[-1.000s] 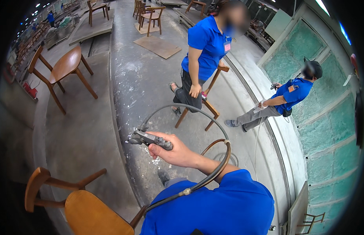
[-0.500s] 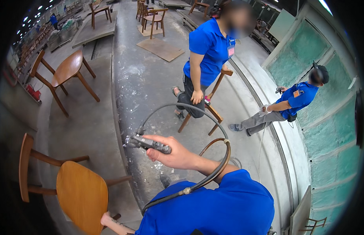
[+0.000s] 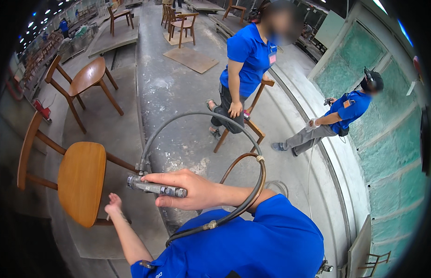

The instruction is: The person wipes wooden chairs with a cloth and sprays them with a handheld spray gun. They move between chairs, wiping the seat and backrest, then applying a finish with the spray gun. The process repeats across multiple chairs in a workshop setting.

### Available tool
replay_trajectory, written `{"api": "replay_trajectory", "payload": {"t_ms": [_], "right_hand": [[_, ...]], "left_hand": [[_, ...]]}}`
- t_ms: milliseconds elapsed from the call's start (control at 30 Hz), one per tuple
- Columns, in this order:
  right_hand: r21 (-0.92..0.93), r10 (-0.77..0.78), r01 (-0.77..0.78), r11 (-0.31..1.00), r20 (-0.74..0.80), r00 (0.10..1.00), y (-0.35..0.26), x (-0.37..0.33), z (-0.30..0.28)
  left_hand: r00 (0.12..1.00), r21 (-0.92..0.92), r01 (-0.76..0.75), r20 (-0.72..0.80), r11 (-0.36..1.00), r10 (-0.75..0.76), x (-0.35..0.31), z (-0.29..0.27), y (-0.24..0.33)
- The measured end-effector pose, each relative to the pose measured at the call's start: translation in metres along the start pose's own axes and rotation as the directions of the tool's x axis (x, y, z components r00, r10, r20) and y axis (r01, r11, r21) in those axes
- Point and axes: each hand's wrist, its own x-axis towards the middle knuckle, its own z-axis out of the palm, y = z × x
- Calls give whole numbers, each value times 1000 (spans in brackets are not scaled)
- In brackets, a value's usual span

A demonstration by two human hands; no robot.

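Observation:
My right hand (image 3: 192, 190) is closed around a metal spray gun (image 3: 156, 186), its head pointing left. From the gun a dark hose (image 3: 197, 115) loops over and back around my right forearm. At the lower left, my left hand (image 3: 114, 205) is off the near wooden chair (image 3: 81, 183), just beside its seat edge and a leg. Its fingers are loosely bent and partly apart, with no object plainly in them. That chair has an orange-brown seat and a curved backrest on its far left side.
Another wooden chair (image 3: 88, 76) stands beyond the near one on a grey platform (image 3: 113, 139). A co-worker in blue (image 3: 245, 60) is beside a chair frame (image 3: 255, 132); a second co-worker (image 3: 350, 111) stands by the green wall panels (image 3: 391, 139). A flat board (image 3: 191, 60) lies on the floor.
My left hand has let go of the near chair, which has shifted away and turned. The spray gun in my right hand has moved slightly left and nearer to me.

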Motion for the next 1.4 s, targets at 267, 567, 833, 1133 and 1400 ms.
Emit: {"api": "replay_trajectory", "payload": {"t_ms": [267,567,833,1133,1400], "right_hand": [[-123,-143,134,983,-65,988,-6,12,59],[-169,-184,225,960,229,956,-6,66,102],[-199,-236,274,941,196,952,-29,87,153],[-92,-413,429,898,152,898,-53,96,184],[1,-338,338,941,-13,941,-46,111,186]], "left_hand": [[975,401,105,-220,910,-15,35,-260,84],[661,701,-200,-419,685,622,14,-409,142],[880,625,-117,-294,772,372,15,-416,167],[889,775,-142,-174,615,425,19,-393,206],[881,729,-170,-189,663,434,28,-393,216]]}}
